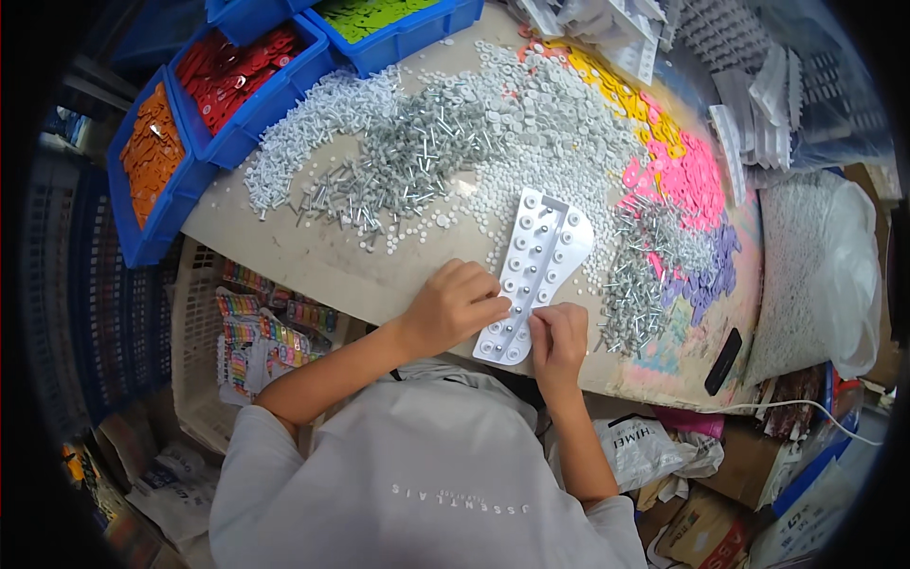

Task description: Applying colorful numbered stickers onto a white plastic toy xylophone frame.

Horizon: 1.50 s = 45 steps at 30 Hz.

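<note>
A white plastic tray [534, 248] with rows of round white pieces and small metal pins down its middle lies tilted at the table's front edge. My left hand [459, 305] is over its left edge, fingers curled and pinched together near the pins. At the tray's lower right edge my right hand [561, 334] is closed, thumb against the fingers. Whatever either hand pinches is too small or hidden to see. Past the tray's left side spreads a heap of silver metal pins [403, 152]. To its right lies another pile of metal pins [633, 294].
Blue bins hold red pieces [242, 76], orange pieces [152, 156] and green pieces [374, 14]. White rivets [308, 123], white caps [569, 123], pink pieces [687, 180] and purple pieces [711, 275] cover the table. A black phone [723, 362] and a white sack [806, 275] are at right.
</note>
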Available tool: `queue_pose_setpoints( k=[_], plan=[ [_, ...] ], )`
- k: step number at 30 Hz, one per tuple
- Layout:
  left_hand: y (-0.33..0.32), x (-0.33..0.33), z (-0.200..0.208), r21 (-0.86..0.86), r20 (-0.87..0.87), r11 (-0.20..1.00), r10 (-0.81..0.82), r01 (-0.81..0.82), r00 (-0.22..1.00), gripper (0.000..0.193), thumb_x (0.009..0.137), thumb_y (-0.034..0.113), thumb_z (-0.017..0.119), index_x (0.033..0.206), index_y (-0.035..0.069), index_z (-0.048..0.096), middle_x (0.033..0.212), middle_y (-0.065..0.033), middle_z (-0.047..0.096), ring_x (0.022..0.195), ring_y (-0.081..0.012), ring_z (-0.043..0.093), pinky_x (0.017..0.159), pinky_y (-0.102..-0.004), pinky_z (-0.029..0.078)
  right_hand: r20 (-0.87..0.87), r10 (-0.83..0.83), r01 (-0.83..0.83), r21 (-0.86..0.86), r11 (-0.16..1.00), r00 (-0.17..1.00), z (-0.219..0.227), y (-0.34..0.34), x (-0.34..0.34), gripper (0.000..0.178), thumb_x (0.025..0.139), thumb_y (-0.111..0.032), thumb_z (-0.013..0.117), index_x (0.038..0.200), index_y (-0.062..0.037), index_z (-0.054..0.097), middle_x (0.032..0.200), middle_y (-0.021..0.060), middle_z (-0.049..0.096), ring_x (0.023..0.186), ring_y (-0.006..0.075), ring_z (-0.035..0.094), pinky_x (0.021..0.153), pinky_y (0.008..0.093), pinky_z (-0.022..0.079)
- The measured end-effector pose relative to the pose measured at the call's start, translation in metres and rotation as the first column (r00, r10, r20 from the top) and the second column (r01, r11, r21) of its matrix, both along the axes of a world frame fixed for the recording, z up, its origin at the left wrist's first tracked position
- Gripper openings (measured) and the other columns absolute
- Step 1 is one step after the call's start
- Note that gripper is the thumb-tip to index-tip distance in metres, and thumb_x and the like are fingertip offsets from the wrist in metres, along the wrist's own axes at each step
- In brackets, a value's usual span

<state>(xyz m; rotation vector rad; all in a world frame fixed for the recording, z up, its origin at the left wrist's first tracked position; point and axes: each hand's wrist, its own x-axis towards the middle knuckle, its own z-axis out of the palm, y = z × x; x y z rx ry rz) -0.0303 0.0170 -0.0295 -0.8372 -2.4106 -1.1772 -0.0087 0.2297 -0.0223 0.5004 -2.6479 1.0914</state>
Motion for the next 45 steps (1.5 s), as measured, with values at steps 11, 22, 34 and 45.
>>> queue_pose_setpoints(
  k=[11, 22, 34, 45],
  plan=[
    [0.005, -0.15, 0.02, -0.174, -0.196, 0.956, 0.202, -0.237, 0.96, 0.007, 0.084, 0.012, 0.072, 0.09, 0.01, 0.073, 0.085, -0.0038, 0.061, 0.091, -0.0228, 0.058, 0.084, -0.0384, 0.043, -0.141, 0.077, -0.072, 0.035, 0.997, 0.987, 0.0, 0.006, -0.004, 0.01, 0.084, 0.003, 0.068, 0.092, 0.0012, 0.063, 0.085, 0.0143, 0.059, 0.081, 0.0327, 0.056, 0.073, 0.0418, 0.046],
    [0.01, -0.212, -0.015, -0.352, -0.248, 0.915, 0.112, -0.197, 0.962, 0.006, 0.082, 0.01, 0.066, 0.088, 0.012, 0.068, 0.089, -0.0038, 0.06, 0.1, -0.0228, 0.056, 0.093, -0.038, 0.041, -0.23, -0.11, 0.085, -0.117, 0.99, 0.967, -0.001, 0.019, -0.019, 0.011, 0.085, 0.004, 0.066, 0.095, 0.0013, 0.064, 0.086, 0.0149, 0.061, 0.08, 0.0322, 0.058, 0.076, 0.0426, 0.046],
    [-0.003, -0.074, 0.04, 0.068, 0.105, 0.998, 0.003, -0.01, 0.994, 0.01, 0.089, 0.007, 0.066, 0.099, 0.004, 0.068, 0.089, -0.0107, 0.065, 0.088, -0.0292, 0.061, 0.083, -0.0399, 0.047, -0.176, -0.22, 0.259, 0.241, 0.935, 0.959, -0.004, 0.086, -0.244, 0.015, 0.087, -0.014, 0.07, 0.092, 0.0001, 0.071, 0.081, 0.015, 0.071, 0.079, 0.0335, 0.066, 0.073, 0.0442, 0.051],
    [-0.018, 0.006, 0.032, 0.31, 0.574, 0.946, -0.108, -0.093, 0.812, 0.012, 0.091, 0.006, 0.07, 0.102, 0.0, 0.072, 0.094, -0.0099, 0.067, 0.077, -0.0205, 0.062, 0.07, -0.0311, 0.048, 0.075, -0.213, 0.214, -0.018, 0.977, 0.974, 0.04, 0.046, -0.151, 0.008, 0.091, -0.007, 0.066, 0.09, 0.0001, 0.062, 0.083, 0.0052, 0.066, 0.079, 0.0134, 0.059, 0.075, 0.0288, 0.045]
  ],
)
